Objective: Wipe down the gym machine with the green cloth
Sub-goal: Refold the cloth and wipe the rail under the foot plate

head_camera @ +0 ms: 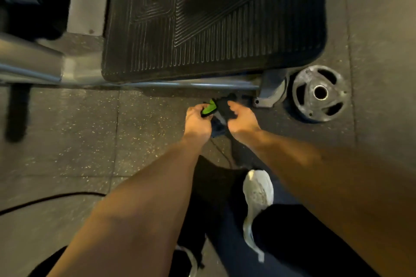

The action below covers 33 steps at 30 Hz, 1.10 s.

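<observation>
The left hand (197, 120) pinches the green cloth (208, 108) in curled fingers. Just beside it, the right hand (242, 119) curls round a dark object (225, 107), too blurred to identify. The gym machine (213, 20) stands beyond both hands, with a weight plate (319, 93) to their right.

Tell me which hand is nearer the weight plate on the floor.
Right. The right hand is left of the weight plate, apart from it; the left hand, gripping the green cloth, is farther left, beyond the right hand.
</observation>
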### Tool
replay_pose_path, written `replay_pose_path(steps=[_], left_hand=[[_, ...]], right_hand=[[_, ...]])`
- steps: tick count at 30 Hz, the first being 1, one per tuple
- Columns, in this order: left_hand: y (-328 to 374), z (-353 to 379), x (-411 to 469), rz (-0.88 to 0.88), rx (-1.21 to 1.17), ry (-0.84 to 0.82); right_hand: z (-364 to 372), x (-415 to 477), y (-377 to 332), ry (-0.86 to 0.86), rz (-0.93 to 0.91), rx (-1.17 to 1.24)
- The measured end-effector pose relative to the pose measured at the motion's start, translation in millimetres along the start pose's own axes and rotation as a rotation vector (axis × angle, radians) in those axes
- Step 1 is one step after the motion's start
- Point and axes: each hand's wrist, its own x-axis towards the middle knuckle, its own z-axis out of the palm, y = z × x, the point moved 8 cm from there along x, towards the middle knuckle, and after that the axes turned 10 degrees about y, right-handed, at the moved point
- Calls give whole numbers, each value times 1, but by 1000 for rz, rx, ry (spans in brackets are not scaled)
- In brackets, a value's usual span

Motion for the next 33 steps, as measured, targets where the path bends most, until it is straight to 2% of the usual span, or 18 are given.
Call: replay_pose_path(steps=[3,6,10,17,21,27,33], left_hand=[[49,-27,-70,-100,25,-87],[102,-57,-134,-191,36,-108],[189,-98,-204,-187,40,-130],[343,-165,-317,-62,242,-67],[402,-195,-357,29,367,17],[465,-225,-415,170,333,14],[487,-238,-455,338,276,-23]], right_hand=[[-33,-67,-28,-99,174,169],[-83,-128,-62,-156,255,243],[-173,-195,-121,-139,188,196],[-318,-294,-212,-146,-35,71],[-388,-332,-250,-129,-183,-26],[-445,-367,-269,-45,-196,24],[-471,-408,-265,59,-181,48]])
